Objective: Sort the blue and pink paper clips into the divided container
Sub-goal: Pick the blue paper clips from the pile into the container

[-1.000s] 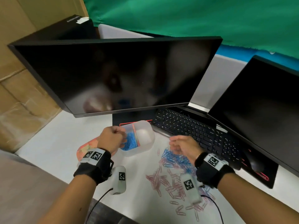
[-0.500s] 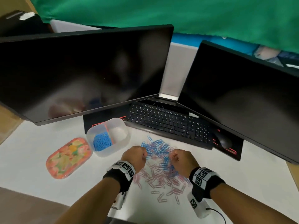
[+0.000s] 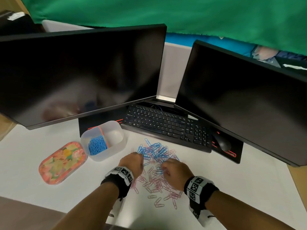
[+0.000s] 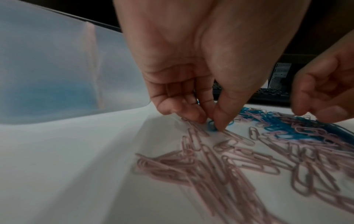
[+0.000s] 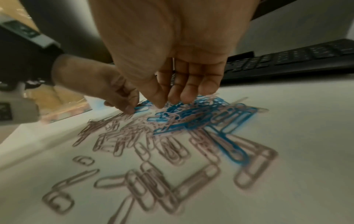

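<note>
Left wrist view: left hand (image 4: 191,63) grip pinches a blue clip (image 4: 211,126) on the desk (image 4: 76,166).
Right hand (image 5: 172,50): grip loose, fingers relaxed, hovering over paper clips (image 5: 191,119).
Divided container (image 3: 116,146): left of both.

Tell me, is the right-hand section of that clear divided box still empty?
It looks empty. In the head view the divided container holds blue paper clips only left of its orange divider; the right section shows bare plastic.

Dim, even indoor light; wrist views soft and motion-blurred, head view sharper with bowed edges.
</note>
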